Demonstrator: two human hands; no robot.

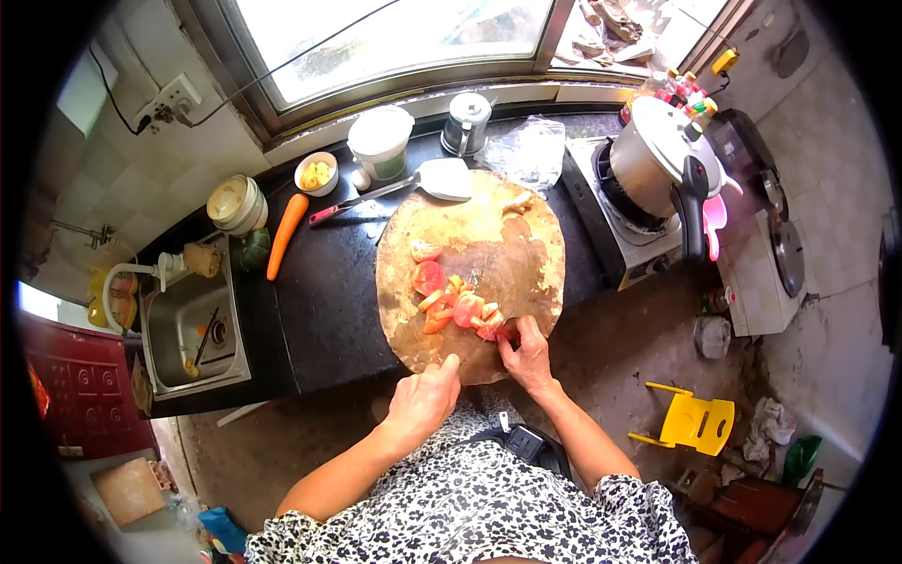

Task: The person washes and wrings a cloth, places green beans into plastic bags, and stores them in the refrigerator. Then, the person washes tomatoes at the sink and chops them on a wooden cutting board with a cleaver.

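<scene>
Cut tomato pieces (467, 310) lie in a loose row across the round wooden chopping board (404, 244). My right hand (526, 355) is closed in a pinch at the board's front right, its fingertips beside the nearest tomato piece; what they grip is too small to tell. My left hand (425, 402) is closed at the front left edge, thumb up, and its fingers hide whatever is in it. A cleaver-like tool with a wide pale blade (444, 179) and a pink handle rests over the board's back left edge.
A carrot (287, 237), a bowl of yellow pieces (317, 175), a white tub (381, 141) and a jug (467, 124) stand left and behind. The sink (193, 334) is far left. A pressure cooker (658, 146) sits on the stove at right, above a yellow chair (697, 423).
</scene>
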